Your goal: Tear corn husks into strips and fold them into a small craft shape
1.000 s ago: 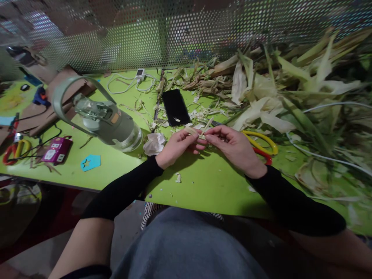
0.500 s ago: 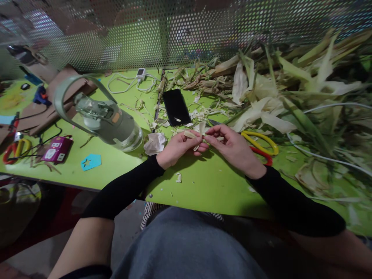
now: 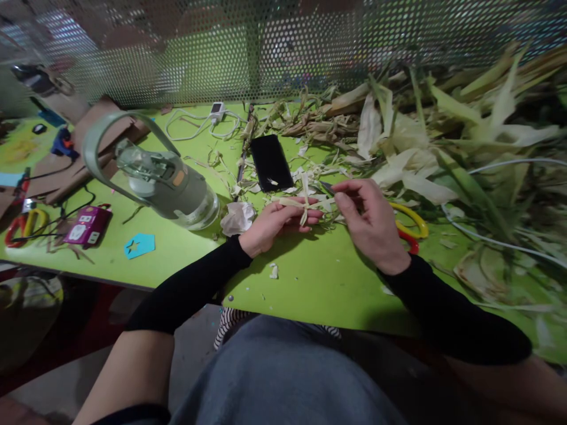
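A small cross-shaped piece of pale corn husk strips (image 3: 305, 200) lies over the fingers of my left hand (image 3: 271, 227), which is closed on its left arm. One thin loop or end stands up from its middle and another hangs below. My right hand (image 3: 372, 221) is at the right arm of the cross, thumb and forefinger closed at the strip's tip. Under and behind that hand lie scissors with a yellow and red handle (image 3: 416, 219); their dark blade tip shows by the forefinger. Just beyond my hands is a black phone (image 3: 271, 162) with a husk scrap on it.
A large heap of corn husks (image 3: 411, 136) fills the right and back. To the left stand a green water bottle (image 3: 172, 183), crumpled white paper (image 3: 238, 217), a blue pentagon (image 3: 139, 245) and a purple box (image 3: 88, 225). A perforated metal screen (image 3: 204, 65) closes the back.
My right hand has moved right, away from the middle of the husk piece. My left fingers have spread out a little beneath it, and its cross shape now shows.
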The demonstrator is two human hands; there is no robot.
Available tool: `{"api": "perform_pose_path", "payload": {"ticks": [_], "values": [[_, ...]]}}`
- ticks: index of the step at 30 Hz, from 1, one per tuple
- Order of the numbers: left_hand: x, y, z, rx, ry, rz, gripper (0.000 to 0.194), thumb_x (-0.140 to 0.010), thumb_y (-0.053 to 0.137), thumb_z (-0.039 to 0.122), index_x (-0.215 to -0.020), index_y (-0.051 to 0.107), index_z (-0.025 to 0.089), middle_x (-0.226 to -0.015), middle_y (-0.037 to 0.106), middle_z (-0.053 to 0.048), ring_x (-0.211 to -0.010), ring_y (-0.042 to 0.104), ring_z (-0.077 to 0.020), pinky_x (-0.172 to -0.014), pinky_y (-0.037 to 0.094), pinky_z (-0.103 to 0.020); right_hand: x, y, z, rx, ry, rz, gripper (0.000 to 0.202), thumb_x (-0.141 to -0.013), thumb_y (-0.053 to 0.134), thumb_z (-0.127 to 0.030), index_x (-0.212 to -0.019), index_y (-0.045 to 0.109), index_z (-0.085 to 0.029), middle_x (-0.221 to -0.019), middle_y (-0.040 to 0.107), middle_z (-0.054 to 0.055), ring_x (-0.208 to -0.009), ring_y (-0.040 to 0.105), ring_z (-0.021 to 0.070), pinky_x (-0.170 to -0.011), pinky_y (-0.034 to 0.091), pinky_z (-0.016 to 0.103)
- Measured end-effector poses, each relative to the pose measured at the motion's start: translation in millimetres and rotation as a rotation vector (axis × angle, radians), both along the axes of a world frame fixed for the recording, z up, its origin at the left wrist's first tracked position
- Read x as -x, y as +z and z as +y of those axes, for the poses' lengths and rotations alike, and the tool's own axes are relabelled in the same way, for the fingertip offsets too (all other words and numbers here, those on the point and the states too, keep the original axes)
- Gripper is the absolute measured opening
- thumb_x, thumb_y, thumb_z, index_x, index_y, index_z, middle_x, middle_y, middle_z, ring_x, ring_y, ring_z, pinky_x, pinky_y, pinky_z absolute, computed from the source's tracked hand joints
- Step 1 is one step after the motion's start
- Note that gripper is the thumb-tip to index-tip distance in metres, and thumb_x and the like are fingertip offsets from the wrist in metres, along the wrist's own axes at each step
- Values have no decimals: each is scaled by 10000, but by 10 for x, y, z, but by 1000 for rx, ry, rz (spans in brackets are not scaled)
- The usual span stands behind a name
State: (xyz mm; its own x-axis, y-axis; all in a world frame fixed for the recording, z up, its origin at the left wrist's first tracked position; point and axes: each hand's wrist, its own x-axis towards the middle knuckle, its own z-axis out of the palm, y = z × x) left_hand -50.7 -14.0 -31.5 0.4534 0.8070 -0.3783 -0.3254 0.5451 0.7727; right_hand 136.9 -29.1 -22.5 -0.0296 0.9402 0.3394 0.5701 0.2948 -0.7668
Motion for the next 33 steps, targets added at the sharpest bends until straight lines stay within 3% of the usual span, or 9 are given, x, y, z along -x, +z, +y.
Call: {"api": "perform_pose_path", "payload": {"ticks": [3,6,9,12,18,22,26,29,33], "values": [[-1,19,-1,-13,-23,14,294,-887,549,88,-1130,715,102,-975,795,-126,-822,739,-151,-814,595,-292,-13,-5,15,-42,6,-20,193,-974,555,-376,-1021,680,-237,-1037,681,87,-869,633,229,-747,509,385],[-1,11,-8,-44,-10,-1,231,-890,563,97,-1073,703,102,-963,793,-128,-826,741,-145,-804,585,-272,-12,-8,20,-10,55,-65,172,-962,567,-356,-1005,682,-236,-977,707,71,-777,620,209,-683,492,362],[7,-22,-11,-77,30,-12,161,-894,606,124,-1040,674,131,-931,790,-95,-841,738,-138,-823,583,-283,2,2,8,52,105,-94,183,-943,605,-403,-959,691,-243,-907,722,63,-723,615,211,-615,466,348],[18,-58,-3,-112,59,3,151,-880,672,166,-1029,651,155,-900,780,-53,-837,730,-130,-836,577,-291,16,13,-6,59,132,-102,209,-933,619,-444,-899,695,-253,-877,727,65,-758,638,232,-649,481,366],[25,-96,-32,-416,-7,154,189,-897,679,250,-1057,660,151,-845,740,-28,-754,677,-110,-772,528,-260,27,-24,0,135,115,27,260,-913,653,-491,-977,656,-239,-856,702,43,-713,619,196,-639,490,344],[46,-83,-107,-684,111,366,285,-898,676,240,-1166,586,202,-942,734,-25,-899,700,-142,-803,509,-257,27,-29,-27,2,188,54,140,-899,697,-393,-957,669,-269,-922,701,41,-794,637,211,-701,523,373],[99,-48,-129,-791,147,476,253,-836,692,124,-1052,600,217,-1080,735,-47,-1048,706,-176,-935,509,-290,24,21,-79,-209,253,18,66,-926,647,-295,-886,696,-310,-907,711,43,-866,658,255,-784,536,449],[128,-31,-113,-852,138,539,256,-807,692,88,-1019,640,222,-1080,742,-49,-1054,699,-193,-995,499,-326,25,53,-104,-232,246,2,93,-927,643,-303,-870,710,-334,-921,721,44,-890,674,278,-812,538,481],[124,-26,-120,-924,124,565,151,-859,693,189,-1003,658,214,-1036,741,-59,-980,690,-184,-929,514,-317,43,64,-125,-222,223,-17,75,-924,652,-314,-859,689,-309,-913,725,43,-873,671,262,-801,539,455]]}}
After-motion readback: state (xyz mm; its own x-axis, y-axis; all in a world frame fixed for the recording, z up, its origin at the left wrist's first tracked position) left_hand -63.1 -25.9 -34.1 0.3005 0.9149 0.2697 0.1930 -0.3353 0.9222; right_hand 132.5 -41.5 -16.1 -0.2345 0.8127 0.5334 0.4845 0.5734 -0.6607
